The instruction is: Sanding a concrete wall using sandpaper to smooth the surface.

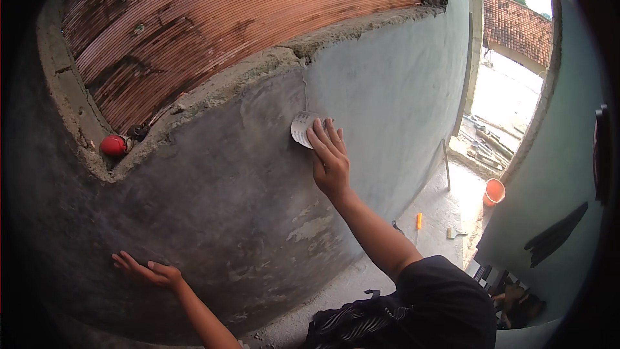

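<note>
My right hand (332, 165) presses a curled, pale piece of sandpaper (301, 129) with a printed back against the wall, its fingers lying over the right part of the sheet. The sheet sits at the seam between a dark grey plastered stretch (213, 200) and a smoother, paler stretch (387, 97), a little below the rough window sill (258, 72). Lower and to the left, my left hand (153, 274) is open with its fingers stretched out, next to the dark wall and holding nothing. Whether it touches the wall I cannot tell.
A red round object (113, 145) rests in the sill's left corner. On the floor at right are an orange-handled tool (419, 221), a paintbrush (454, 233) and an orange bucket (494, 192). Scrap pieces (487, 145) lie by the bright doorway.
</note>
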Demonstrator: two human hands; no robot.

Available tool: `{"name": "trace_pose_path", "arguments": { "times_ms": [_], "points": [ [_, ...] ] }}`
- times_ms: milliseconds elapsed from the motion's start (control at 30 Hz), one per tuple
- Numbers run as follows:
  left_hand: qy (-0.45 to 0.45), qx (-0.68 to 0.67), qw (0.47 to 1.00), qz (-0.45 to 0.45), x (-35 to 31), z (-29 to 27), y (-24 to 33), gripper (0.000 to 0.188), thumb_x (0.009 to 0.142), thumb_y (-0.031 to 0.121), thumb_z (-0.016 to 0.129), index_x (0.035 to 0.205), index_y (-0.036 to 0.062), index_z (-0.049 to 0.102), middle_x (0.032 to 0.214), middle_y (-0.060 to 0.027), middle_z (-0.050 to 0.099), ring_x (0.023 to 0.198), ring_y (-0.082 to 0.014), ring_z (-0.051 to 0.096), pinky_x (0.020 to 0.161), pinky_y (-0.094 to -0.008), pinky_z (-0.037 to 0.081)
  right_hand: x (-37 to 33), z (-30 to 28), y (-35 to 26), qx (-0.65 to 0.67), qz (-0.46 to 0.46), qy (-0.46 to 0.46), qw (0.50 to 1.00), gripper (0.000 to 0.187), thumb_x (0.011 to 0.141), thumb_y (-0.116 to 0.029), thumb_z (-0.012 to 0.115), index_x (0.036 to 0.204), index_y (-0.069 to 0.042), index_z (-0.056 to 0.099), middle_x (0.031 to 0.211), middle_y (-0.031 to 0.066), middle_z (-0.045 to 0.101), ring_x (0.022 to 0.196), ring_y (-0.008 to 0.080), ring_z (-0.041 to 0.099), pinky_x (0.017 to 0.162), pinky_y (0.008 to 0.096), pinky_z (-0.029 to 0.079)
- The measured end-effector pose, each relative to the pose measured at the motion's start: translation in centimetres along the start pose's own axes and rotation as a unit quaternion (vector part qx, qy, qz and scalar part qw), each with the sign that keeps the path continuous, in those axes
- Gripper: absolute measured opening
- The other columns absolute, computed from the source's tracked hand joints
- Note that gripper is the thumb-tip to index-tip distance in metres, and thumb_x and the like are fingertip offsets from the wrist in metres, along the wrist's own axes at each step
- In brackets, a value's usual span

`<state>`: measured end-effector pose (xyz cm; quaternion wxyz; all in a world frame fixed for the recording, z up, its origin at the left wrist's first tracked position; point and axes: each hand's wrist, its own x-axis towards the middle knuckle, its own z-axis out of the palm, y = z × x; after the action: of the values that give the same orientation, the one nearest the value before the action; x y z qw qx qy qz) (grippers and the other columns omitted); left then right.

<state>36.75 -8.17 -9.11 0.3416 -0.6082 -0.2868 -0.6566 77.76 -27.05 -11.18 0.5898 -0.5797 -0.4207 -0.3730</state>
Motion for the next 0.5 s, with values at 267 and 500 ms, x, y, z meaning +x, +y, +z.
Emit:
{"name": "trace_pose_path", "arguments": {
  "times_ms": [267, 500],
  "points": [
    [0.008, -0.007, 1.0, 0.008, 0.0, 0.0, 0.1, 0.056, 0.105, 0.024, 0.032, 0.152, -0.0035, 0.044, 0.159, -0.0242, 0.041, 0.149, -0.0429, 0.036, 0.122, -0.0534, 0.025, -1.5, -1.5, 2.5, -0.046, -0.025, -0.056, 0.997, 0.046, 0.089, 0.002, 0.063, 0.132, -0.012, 0.069, 0.147, 0.0102, 0.06, 0.146, 0.0357, 0.045, 0.121, 0.0563, 0.028],
    [0.009, -0.007, 1.0, -0.003, 0.1, 0.1, 0.1, 0.056, 0.104, 0.025, 0.032, 0.152, -0.0014, 0.045, 0.16, -0.0247, 0.039, 0.149, -0.0438, 0.035, 0.122, -0.0548, 0.025, -2.1, -0.2, -0.3, 0.011, -0.053, -0.066, 0.996, 0.052, 0.087, 0.002, 0.061, 0.135, -0.016, 0.067, 0.149, 0.0049, 0.058, 0.146, 0.0349, 0.044, 0.122, 0.0576, 0.029]
  ]
}}
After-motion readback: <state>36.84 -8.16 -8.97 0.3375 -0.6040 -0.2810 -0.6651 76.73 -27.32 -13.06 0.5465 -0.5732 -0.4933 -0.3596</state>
